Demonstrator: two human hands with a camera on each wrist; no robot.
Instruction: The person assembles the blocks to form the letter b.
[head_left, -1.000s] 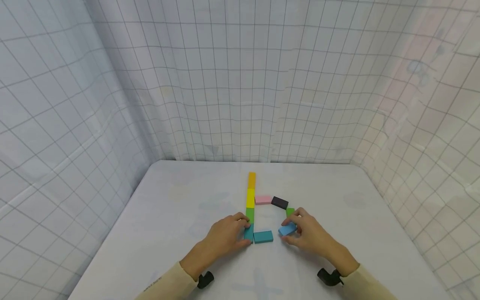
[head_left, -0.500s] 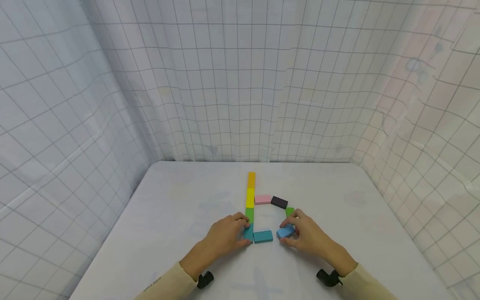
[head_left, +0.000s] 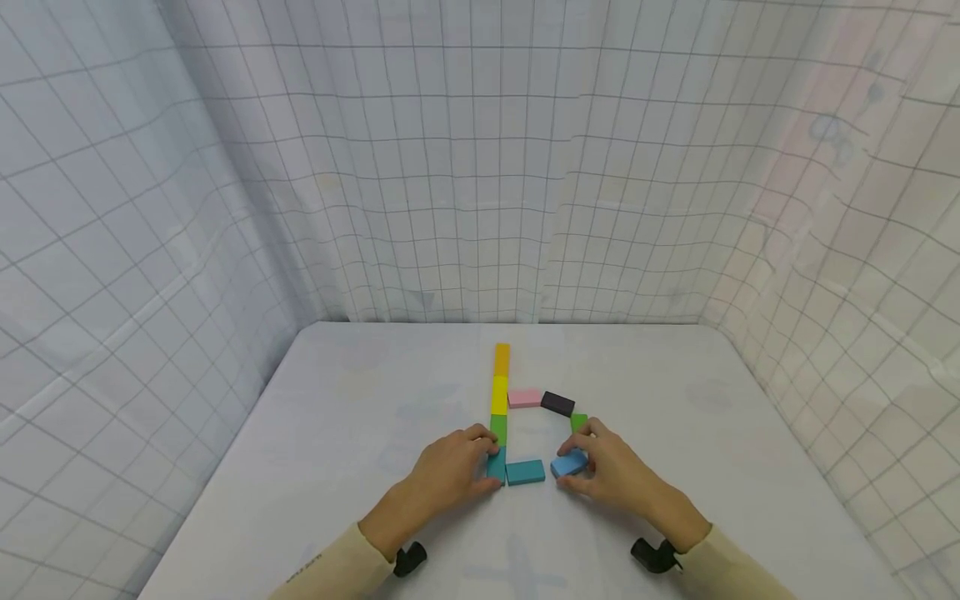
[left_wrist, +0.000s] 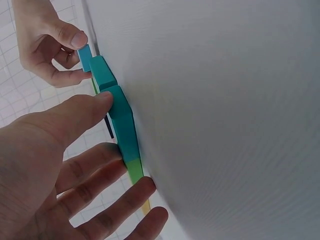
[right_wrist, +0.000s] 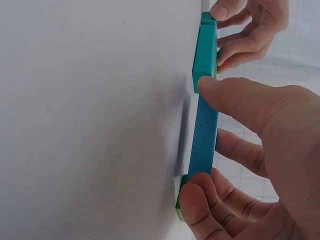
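Observation:
In the head view my right hand point(head_left: 615, 471) pinches a light blue block point(head_left: 567, 463) between thumb and fingers. A shadow gap in the right wrist view shows this block point(right_wrist: 202, 135) slightly off the table. My left hand point(head_left: 450, 467) holds the standing row's nearest teal block point(head_left: 496, 467), thumb at its near end and fingers by its far end. Beside it lies a second teal block point(head_left: 525, 472), apart from the blue one. Beyond my left fingers the row runs on through a green block point(head_left: 498, 429), a yellow block point(head_left: 500, 395) and an orange block point(head_left: 502, 360).
A pink block point(head_left: 524, 398) extends right from the yellow one, followed by a slanted black block point(head_left: 558, 404). A second green block point(head_left: 579, 422) is partly hidden by my right fingers. Gridded white curtains point(head_left: 480, 167) enclose the white table point(head_left: 360, 392).
My right hand has brought the blue block slightly left and nearer to me, towards the second teal block. The left hand stays on its teal block.

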